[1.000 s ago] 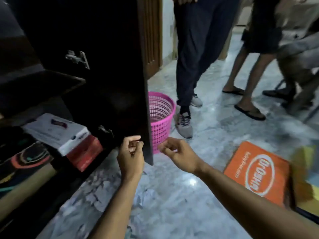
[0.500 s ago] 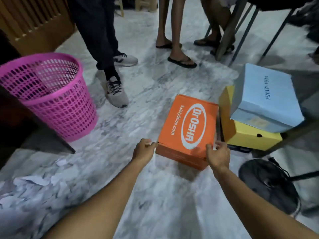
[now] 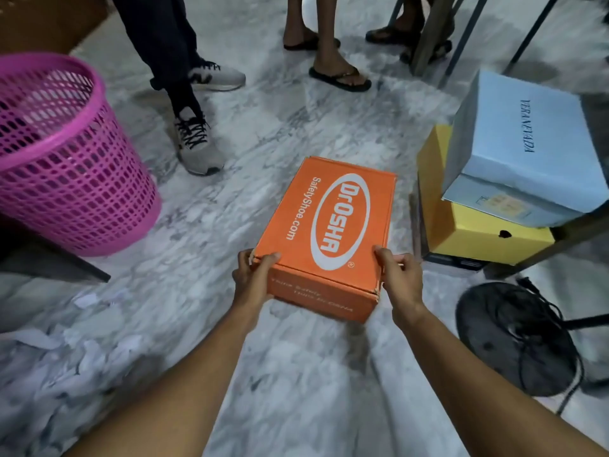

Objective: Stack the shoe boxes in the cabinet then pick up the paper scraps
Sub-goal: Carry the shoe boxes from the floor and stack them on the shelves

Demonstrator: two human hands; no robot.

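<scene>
Orange shoe box [image 3: 324, 232], lid shut and white oval logo up, now raised at its near end off the marble floor [image 3: 270, 133]; half a second ago merely touched. Left hand [image 3: 252, 280] and right hand [image 3: 400, 278] clamped on near corners. First carry begun. Yellow box [image 3: 474, 235], blue box [image 3: 524, 143] waiting beside; paper scraps [image 3: 49, 361] untouched.

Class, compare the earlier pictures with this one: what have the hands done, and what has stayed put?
Both hands left the cabinet door and took hold of the orange box, left hand and right hand at its near corners. The pink basket, blue box and yellow box stayed put.
</scene>
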